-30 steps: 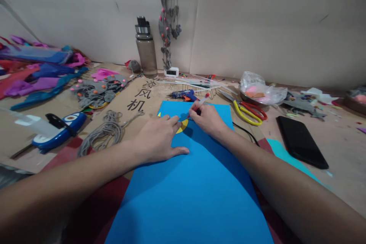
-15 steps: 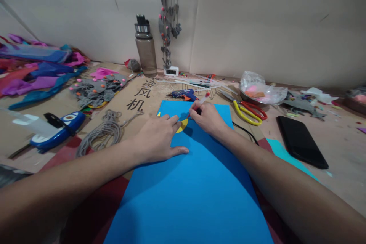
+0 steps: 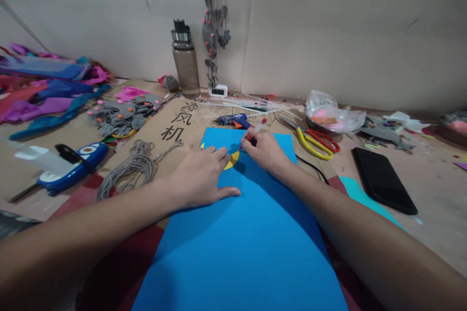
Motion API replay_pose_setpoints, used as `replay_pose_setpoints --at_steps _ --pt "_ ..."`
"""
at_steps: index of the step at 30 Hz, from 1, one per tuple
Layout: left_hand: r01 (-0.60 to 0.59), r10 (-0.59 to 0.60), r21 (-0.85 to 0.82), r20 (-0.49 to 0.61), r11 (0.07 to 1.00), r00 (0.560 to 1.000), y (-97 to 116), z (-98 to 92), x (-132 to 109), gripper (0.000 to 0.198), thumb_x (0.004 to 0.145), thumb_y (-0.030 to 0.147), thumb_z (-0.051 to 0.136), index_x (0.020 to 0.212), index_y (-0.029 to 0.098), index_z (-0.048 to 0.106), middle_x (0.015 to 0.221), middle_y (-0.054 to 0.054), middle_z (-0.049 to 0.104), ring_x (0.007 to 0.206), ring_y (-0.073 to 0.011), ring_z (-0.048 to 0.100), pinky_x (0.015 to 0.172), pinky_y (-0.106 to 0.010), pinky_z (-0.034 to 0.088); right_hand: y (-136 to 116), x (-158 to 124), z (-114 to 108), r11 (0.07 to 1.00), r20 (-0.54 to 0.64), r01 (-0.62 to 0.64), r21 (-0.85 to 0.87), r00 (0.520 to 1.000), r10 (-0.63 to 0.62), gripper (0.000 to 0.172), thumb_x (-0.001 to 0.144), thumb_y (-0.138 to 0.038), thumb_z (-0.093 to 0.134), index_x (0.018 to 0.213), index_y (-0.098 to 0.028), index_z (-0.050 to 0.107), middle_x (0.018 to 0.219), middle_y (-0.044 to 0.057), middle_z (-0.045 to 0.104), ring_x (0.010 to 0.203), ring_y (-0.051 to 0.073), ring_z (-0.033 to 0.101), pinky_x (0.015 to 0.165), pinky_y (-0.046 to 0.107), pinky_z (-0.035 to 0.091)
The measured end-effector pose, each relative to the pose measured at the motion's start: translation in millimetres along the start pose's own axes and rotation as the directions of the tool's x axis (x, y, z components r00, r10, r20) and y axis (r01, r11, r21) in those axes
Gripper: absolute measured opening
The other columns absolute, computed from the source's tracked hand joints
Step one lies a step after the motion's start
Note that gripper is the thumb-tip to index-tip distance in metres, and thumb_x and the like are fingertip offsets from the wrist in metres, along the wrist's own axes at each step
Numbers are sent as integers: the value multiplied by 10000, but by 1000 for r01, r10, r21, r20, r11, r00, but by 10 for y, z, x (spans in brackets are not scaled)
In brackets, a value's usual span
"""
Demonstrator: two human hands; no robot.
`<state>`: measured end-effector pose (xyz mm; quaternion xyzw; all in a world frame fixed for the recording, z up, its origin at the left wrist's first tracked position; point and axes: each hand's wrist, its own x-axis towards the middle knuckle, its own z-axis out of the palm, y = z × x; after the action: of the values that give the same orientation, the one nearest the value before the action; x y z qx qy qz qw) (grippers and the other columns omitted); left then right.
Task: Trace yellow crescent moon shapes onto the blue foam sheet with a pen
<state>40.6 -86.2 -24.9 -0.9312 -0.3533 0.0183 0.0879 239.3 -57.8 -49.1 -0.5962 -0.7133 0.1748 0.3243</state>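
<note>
A long blue sheet (image 3: 241, 248) lies in front of me. On its upper part is a yellow piece (image 3: 232, 160), partly covered by my fingers. My left hand (image 3: 202, 175) rests flat over the sheet's left side, thumb stretched out, fingertips against the yellow piece. Between the fingers of my right hand (image 3: 264, 148) is a pen (image 3: 260, 125) with a red end and a clear barrel. Its tip points down beside the yellow piece's upper edge; whether it touches the sheet I cannot tell. A second bit of yellow (image 3: 203, 146) shows at the sheet's upper left edge.
Beyond the sheet lie a blue glue gun (image 3: 233, 120) and scissors (image 3: 315, 141) with yellow and red handles. A black phone (image 3: 383, 180) is at right. Grey cord (image 3: 129, 167), felt pieces (image 3: 122, 114) and a blue tool (image 3: 73, 167) lie left. A bottle (image 3: 186, 63) stands behind.
</note>
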Motion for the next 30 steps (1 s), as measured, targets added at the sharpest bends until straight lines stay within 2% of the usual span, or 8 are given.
replay_pose_setpoints --at_steps 8,20,30 --pt "-1 1 -24 5 1000 1000 -4 1 7 815 832 795 354 1290 171 607 1122 -128 633 964 -312 599 809 -435 412 10 -5 7 1000 -3 7 12 1000 -7 121 835 -206 508 734 -184 572 692 13 625 641 138 541 614 254 365" --pt "2 -2 -17 6 1000 1000 6 0 4 808 837 787 364 1300 169 601 1133 -124 630 986 -318 596 810 -436 420 8 0 0 999 4 12 30 1000 -12 117 835 -200 504 737 -184 567 721 19 640 674 145 558 649 261 381" --pt "24 -22 -49 32 999 999 1 6 11 811 825 797 365 1317 193 589 1151 -122 620 1016 -320 584 824 -442 429 23 7 1 1000 0 18 -7 1000 -18 112 831 -199 504 741 -184 570 688 7 609 650 141 530 631 256 366"
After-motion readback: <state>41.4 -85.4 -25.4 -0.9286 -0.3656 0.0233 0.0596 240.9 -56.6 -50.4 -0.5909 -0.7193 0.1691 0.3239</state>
